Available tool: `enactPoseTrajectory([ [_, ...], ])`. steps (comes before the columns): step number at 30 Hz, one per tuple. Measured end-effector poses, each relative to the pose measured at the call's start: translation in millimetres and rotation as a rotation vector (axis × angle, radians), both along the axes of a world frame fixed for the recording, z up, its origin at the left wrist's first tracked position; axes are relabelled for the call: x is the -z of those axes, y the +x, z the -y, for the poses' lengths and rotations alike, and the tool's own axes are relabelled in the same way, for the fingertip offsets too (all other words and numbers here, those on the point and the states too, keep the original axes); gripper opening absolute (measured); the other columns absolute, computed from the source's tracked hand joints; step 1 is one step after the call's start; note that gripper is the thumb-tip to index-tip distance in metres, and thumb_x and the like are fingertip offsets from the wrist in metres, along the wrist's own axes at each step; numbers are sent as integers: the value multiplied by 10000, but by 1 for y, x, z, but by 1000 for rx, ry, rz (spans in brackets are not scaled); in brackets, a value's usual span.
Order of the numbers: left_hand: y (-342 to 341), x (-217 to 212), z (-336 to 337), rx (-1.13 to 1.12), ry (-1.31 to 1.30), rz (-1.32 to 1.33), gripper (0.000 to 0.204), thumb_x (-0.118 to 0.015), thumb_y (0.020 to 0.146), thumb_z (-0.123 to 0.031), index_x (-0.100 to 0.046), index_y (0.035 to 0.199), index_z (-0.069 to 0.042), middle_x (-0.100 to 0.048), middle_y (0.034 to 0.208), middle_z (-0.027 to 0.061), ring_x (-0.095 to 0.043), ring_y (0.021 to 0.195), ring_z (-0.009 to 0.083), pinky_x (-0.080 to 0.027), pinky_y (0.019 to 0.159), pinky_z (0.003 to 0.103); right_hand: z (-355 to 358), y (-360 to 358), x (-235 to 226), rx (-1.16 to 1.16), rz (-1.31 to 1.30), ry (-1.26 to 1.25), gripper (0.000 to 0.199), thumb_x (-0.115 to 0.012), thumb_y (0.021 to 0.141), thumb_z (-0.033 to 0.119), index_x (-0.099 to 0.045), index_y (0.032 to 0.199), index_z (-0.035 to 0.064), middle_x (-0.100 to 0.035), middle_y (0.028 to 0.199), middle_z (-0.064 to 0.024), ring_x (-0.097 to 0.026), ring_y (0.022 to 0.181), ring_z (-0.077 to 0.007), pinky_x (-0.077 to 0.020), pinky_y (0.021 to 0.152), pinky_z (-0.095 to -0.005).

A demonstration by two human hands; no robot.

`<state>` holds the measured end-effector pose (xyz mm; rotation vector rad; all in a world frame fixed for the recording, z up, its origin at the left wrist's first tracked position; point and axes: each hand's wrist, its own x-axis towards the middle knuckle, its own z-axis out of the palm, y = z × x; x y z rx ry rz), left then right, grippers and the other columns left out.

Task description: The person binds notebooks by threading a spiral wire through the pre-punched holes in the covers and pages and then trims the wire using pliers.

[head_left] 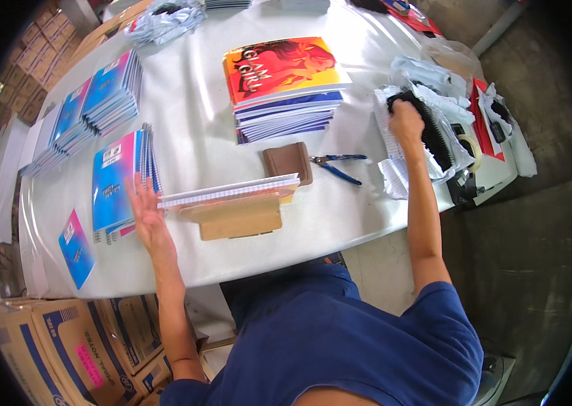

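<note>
My left hand (pixel 148 213) is open, fingers spread, beside the left end of an unbound notebook (pixel 228 191), which rests page edges up on a tan cardboard stand (pixel 242 220). Right by its fingers is a stack of blue and pink spiral notebooks (pixel 113 179). At the right side of the table, my right hand (pixel 407 123) reaches into a bundle of black spiral coils (pixel 437 139) lying in torn white wrapping (pixel 394 177). Its fingers are curled onto the coils; the fingertips are partly hidden.
A tall pile with orange covers (pixel 279 68) stands mid-table. Blue-handled pliers (pixel 340 166) lie beside a brown tray (pixel 276 162). More notebook stacks (pixel 106 88) and a single notebook (pixel 77 250) are at left. A tape roll (pixel 470 152) sits at right; cartons (pixel 76 345) stand below left.
</note>
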<state>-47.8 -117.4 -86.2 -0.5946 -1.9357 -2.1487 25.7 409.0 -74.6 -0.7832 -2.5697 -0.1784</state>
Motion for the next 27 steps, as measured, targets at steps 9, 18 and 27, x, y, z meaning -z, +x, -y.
enactPoseTrajectory([
  [9,13,-23,6,-91,-53,-45,799,-564,952,-461,-187,1542,-76,-223,1587,148,-229,1461,315,-181,1179,475,-24,-10,12,-155,185,-12,135,-597,774,67,-623,899,25,-662,970,-214,-669,866,-409,-543,744,-508],
  [18,27,-66,-25,-210,-467,-354,717,-641,923,-318,-329,1480,7,-303,1558,154,-291,1437,305,-188,1181,469,20,7,-60,-484,-328,89,158,-584,817,-31,-645,953,19,-602,933,-194,-625,863,-372,-507,739,-455],
  [27,49,-90,-125,52,-1232,-623,618,-677,809,-425,-538,1376,-223,-547,1393,31,-455,1312,372,-302,1102,524,194,46,-88,-924,-115,-974,156,-681,830,-17,-697,982,11,-655,841,-105,-611,723,-216,-490,639,-326],
])
